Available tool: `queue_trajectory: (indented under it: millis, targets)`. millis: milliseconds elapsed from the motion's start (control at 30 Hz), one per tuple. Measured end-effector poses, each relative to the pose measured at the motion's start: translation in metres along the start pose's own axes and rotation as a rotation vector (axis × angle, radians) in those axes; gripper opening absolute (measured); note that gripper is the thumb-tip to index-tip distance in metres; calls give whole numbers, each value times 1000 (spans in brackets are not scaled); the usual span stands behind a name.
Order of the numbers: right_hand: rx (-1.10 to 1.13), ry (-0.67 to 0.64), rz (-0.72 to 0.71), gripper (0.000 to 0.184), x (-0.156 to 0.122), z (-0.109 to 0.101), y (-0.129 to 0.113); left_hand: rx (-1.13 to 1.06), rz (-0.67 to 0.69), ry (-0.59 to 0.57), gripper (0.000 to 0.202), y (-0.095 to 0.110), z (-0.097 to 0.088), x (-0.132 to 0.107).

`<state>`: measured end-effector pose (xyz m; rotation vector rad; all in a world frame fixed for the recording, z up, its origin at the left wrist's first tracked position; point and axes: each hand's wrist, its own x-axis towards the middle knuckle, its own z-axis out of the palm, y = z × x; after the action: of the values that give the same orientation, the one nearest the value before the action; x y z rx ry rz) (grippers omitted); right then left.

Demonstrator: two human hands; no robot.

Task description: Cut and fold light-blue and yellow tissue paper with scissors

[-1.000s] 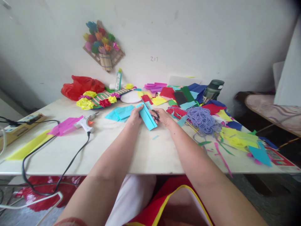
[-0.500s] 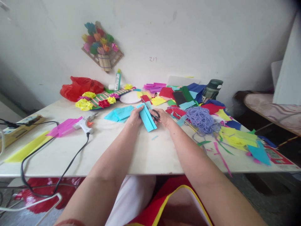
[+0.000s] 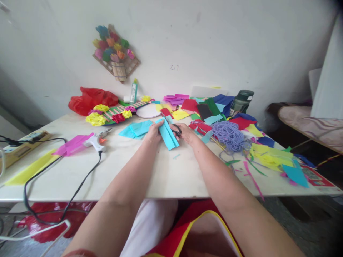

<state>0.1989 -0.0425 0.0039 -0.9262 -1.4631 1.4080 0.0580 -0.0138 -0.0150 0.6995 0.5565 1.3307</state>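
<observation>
Blue paper in left grip; right grip holds scissors.

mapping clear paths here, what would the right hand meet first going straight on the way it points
Most likely the folded light-blue paper in the left hand, just beyond the scissors the right hand holds; depth there is unclear.

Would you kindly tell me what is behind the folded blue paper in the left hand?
Beyond the folded blue paper, red paper shows. At the blue paper's right edge, the right hand holds dark-handled scissors. Whatever lies directly behind the blue paper is covered.
</observation>
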Motion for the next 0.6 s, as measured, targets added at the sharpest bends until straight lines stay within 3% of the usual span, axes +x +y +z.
queue_trajectory:
  millis: [600]
  targets:
    - [-190, 63, -75, 34, 1, 2, -1, -26, 25, 71, 5, -1, 2, 3]
